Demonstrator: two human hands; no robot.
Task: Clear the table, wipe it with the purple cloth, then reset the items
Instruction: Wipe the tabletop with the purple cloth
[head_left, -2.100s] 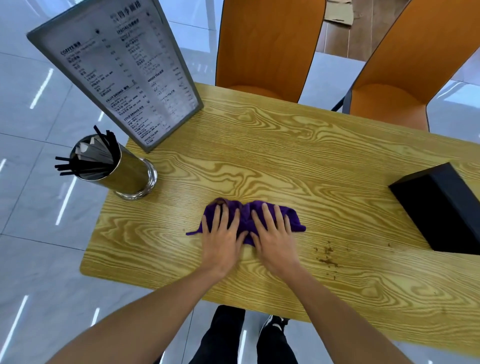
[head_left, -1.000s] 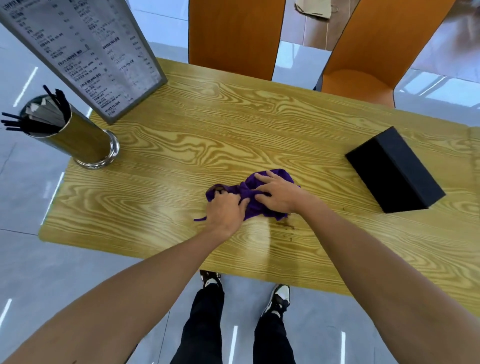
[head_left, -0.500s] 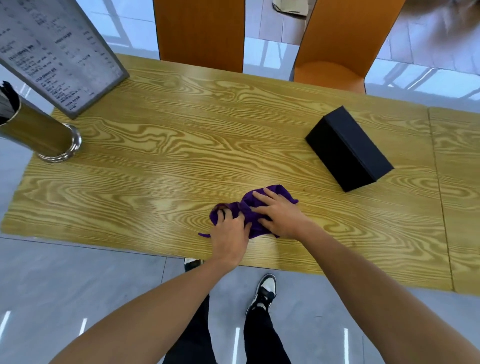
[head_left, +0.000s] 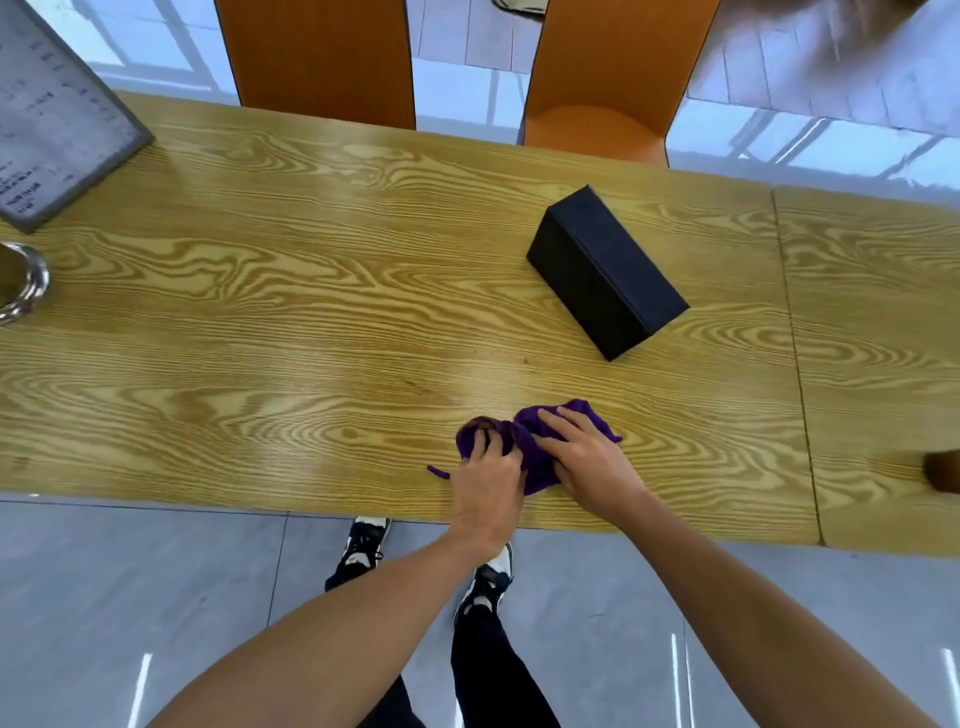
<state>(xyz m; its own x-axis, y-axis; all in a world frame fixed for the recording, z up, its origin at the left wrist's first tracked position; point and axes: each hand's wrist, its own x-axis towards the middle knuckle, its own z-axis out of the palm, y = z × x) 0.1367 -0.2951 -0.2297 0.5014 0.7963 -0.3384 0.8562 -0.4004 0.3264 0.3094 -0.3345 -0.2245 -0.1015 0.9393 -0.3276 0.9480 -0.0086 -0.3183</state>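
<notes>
Step in hand: wiping. The purple cloth (head_left: 524, 441) lies bunched on the desk (head_left: 311, 312) near its near edge, right of centre. Both hands rest on top of it. The left hand (head_left: 485, 480) covers the cloth's left part with fingers curled into the fabric; its grip appears closed on the cloth. The right hand (head_left: 587, 457) lies on the right part with fingers spread and flat, pressing down, not clasping.

The black box (head_left: 605, 270) stands on the desk, far of the cloth and slightly right, well apart from it. At the far left the menu stand (head_left: 57, 130) and the metal cup (head_left: 21, 283) sit at the frame edge, only partly visible. These items remain on the desk, so the clearing step appears incomplete or they are being wiped around; which one cannot be told.

Next move, as judged: push the cloth across the unwiped surface under even pressure from both hands, steering clear of the box, or lift the box aside first. A small dark speck (head_left: 527, 358) near the box may need a pass.
</notes>
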